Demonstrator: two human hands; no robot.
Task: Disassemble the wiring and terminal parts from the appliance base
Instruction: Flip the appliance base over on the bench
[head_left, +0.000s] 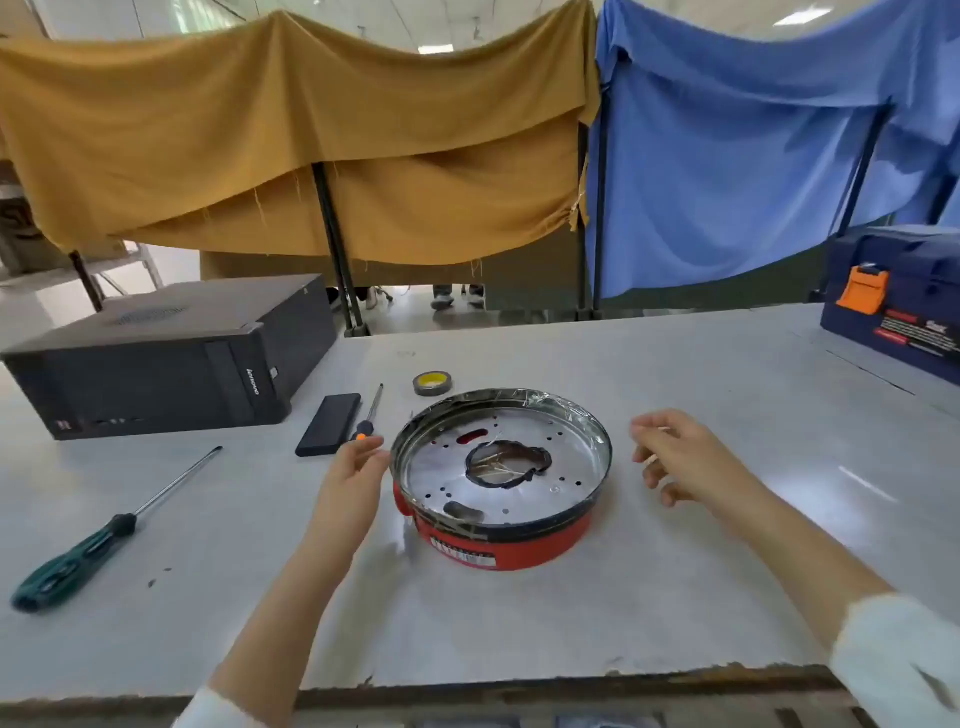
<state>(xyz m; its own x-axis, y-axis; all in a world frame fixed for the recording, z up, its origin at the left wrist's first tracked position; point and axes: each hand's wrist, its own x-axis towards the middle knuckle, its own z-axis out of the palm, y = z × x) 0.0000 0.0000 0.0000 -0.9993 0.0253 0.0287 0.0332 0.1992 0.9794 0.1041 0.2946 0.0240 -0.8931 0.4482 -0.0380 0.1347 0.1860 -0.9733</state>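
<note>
A round red appliance base (506, 543) stands in the middle of the white table. Its shiny metal inner plate (550, 441) has small holes and a dark-edged central opening (508, 464) through which pale wires show. My left hand (353, 470) is at the base's left rim, fingers relaxed, holding nothing; whether it touches the rim I cannot tell. My right hand (675, 457) hovers a short way right of the base, fingers loosely curled and blurred, with nothing in it.
A green-handled screwdriver (98, 540) lies at the left. A smaller screwdriver (370, 413), a black flat device (329, 424) and a tape roll (432, 383) lie behind the base. A black computer case (161, 364) is at back left, a blue toolbox (898, 301) at back right.
</note>
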